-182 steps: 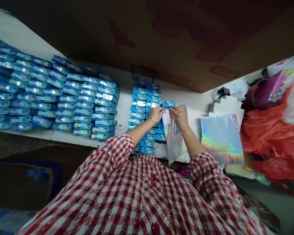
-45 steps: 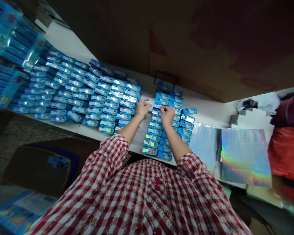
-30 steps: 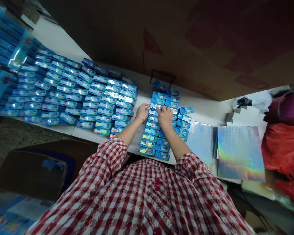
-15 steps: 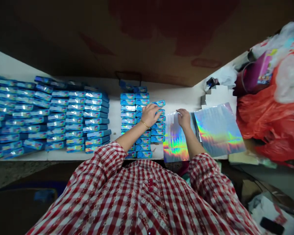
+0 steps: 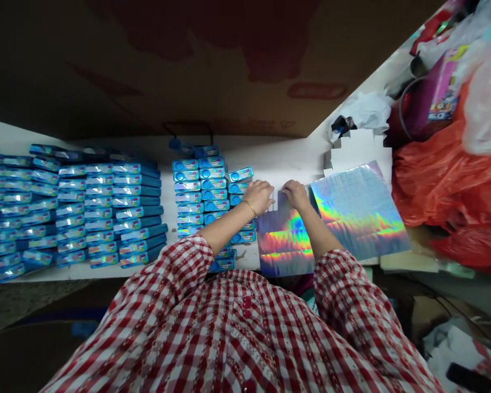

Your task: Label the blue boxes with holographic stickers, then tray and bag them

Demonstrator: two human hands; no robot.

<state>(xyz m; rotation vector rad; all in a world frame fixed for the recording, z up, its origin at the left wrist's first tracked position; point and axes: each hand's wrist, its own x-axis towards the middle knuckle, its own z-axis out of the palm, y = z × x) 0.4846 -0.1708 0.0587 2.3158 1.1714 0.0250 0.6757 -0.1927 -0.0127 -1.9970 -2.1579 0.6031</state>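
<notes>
My left hand, with a bangle on its wrist, is at the upper left corner of a shiny rainbow-silver sheet. Its thumb and forefinger are apart, and I see nothing held in them. At the sheet's top edge, my right hand has its fingertips pinched on the sheet. A pale strip shows between the two hands. Just left of my left hand stand stacks of small blue boxes; a blue box lies slightly tilted on top of the nearest stack.
A second rainbow-silver sheet lies to the right, with white card behind it. More blue box stacks fill the left side. A large cardboard box stands at the back. Red plastic bags crowd the right edge.
My left hand has left the top blue box and moved right to the sheet's corner. My right hand stays at the sheet's top edge. The view has shifted a little to the right.
</notes>
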